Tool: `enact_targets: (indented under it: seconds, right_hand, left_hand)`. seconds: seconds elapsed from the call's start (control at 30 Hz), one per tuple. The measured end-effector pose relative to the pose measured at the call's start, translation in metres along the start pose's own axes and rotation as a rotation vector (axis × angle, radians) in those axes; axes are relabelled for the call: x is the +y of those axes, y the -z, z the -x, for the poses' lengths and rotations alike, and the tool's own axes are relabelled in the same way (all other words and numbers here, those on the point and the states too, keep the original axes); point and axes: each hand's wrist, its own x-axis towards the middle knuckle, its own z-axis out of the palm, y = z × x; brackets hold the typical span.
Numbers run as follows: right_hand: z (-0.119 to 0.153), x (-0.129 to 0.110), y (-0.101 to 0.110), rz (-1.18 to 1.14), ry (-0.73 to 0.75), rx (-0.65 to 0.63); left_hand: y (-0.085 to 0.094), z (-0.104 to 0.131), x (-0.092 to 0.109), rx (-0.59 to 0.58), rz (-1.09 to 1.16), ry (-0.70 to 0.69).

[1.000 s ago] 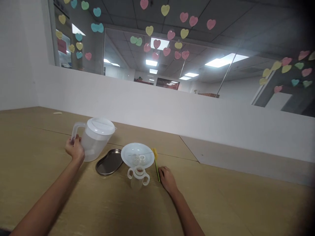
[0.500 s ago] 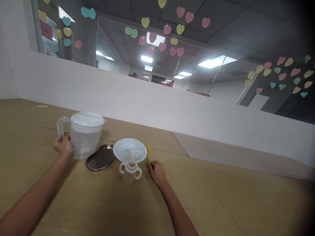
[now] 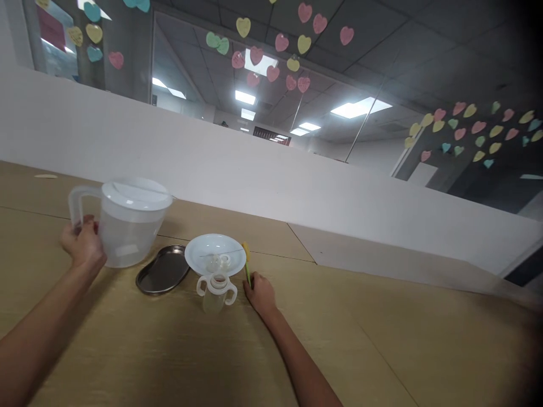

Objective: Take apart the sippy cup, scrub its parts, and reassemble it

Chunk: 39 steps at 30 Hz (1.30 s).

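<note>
My left hand (image 3: 85, 243) is closed around the handle of a translucent plastic pitcher (image 3: 131, 234) with a white lid, partly filled with clear liquid. Whether its base touches the table cannot be made out. My right hand (image 3: 261, 294) rests on the table, its fingers curled at the lower end of a brush (image 3: 248, 274) with a yellow head and green handle. Beside that hand stands an open two-handled baby bottle (image 3: 214, 301). Just behind it, a white bowl (image 3: 199, 254) holds small clear and white parts, apparently bottle pieces, and a thin stick.
A kidney-shaped metal tray (image 3: 163, 274) lies between the pitcher and the bottle. A small pale flat item (image 3: 45, 176) lies far left on the wooden table (image 3: 360, 339). Behind rises a white wall (image 3: 237, 169) below windows with heart-shaped sticky notes.
The view has shifted, moving everything leftward in the picture. The pitcher looks larger and sits somewhat higher, with my left hand still on its handle. The brush now leans a little more.
</note>
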Motion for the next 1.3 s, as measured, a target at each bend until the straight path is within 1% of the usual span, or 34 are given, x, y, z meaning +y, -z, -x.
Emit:
enact_targets:
  seconds: [0.07,0.13,0.23,0.33,0.4,0.47,0.7,0.83,0.9,0.93,0.97,1.0,1.03,1.07,1.13,1.2,1.3]
  right_hand:
    - [0.0,0.0,0.001,0.004,0.004,-0.008]
    - [0.001,-0.001,0.001,0.008,0.006,-0.014]
    - [0.0,0.0,0.0,0.015,0.009,-0.016]
    - [0.0,0.001,0.0,0.02,0.013,-0.022]
    - [0.0,0.0,0.0,0.024,0.014,-0.028]
    - [0.0,0.0,0.001,0.026,0.017,-0.03]
    - [0.002,-0.004,0.004,0.032,0.017,-0.029]
    - [0.001,-0.003,0.004,0.033,0.009,-0.035]
    - [0.001,-0.002,0.004,0.033,0.011,-0.039]
    - [0.001,-0.002,0.004,0.033,0.014,-0.041]
    - [0.001,-0.002,0.004,0.033,0.018,-0.042]
    - [0.0,-0.001,0.004,0.033,0.021,-0.043]
    - [0.0,-0.001,0.004,0.033,0.024,-0.043]
    - [0.0,-0.001,0.003,0.032,0.025,-0.042]
    - [0.0,0.0,0.003,0.03,0.024,-0.04]
    - [-0.001,0.001,0.002,0.027,0.026,-0.038]
    - [-0.002,0.002,0.002,0.022,0.037,-0.038]
  left_hand:
    - [0.001,0.007,0.019,-0.009,0.038,-0.046]
    - [0.002,0.02,0.041,-0.071,0.043,-0.088]
    - [-0.001,0.041,0.07,-0.284,-0.087,-0.171]
    - [-0.008,0.054,0.089,-0.465,-0.214,-0.375]
    - [-0.014,0.059,0.097,-0.555,-0.293,-0.492]
    - [-0.018,0.063,0.103,-0.616,-0.359,-0.533]
    - [-0.021,0.077,0.118,-0.761,-0.472,-0.548]
    - [-0.021,0.078,0.121,-0.813,-0.493,-0.555]
    - [-0.02,0.073,0.116,-0.812,-0.468,-0.548]
    - [-0.021,0.069,0.112,-0.804,-0.442,-0.524]
    - [-0.021,0.063,0.106,-0.778,-0.398,-0.459]
    - [-0.022,0.057,0.099,-0.734,-0.342,-0.372]
    - [-0.022,0.05,0.09,-0.673,-0.277,-0.256]
    - [-0.023,0.043,0.081,-0.563,-0.194,-0.107]
    - [-0.024,0.028,0.063,-0.415,-0.12,0.005]
    - [-0.023,0.015,0.046,-0.3,-0.084,0.029]
    - [-0.018,0.001,0.026,-0.164,-0.063,-0.01]
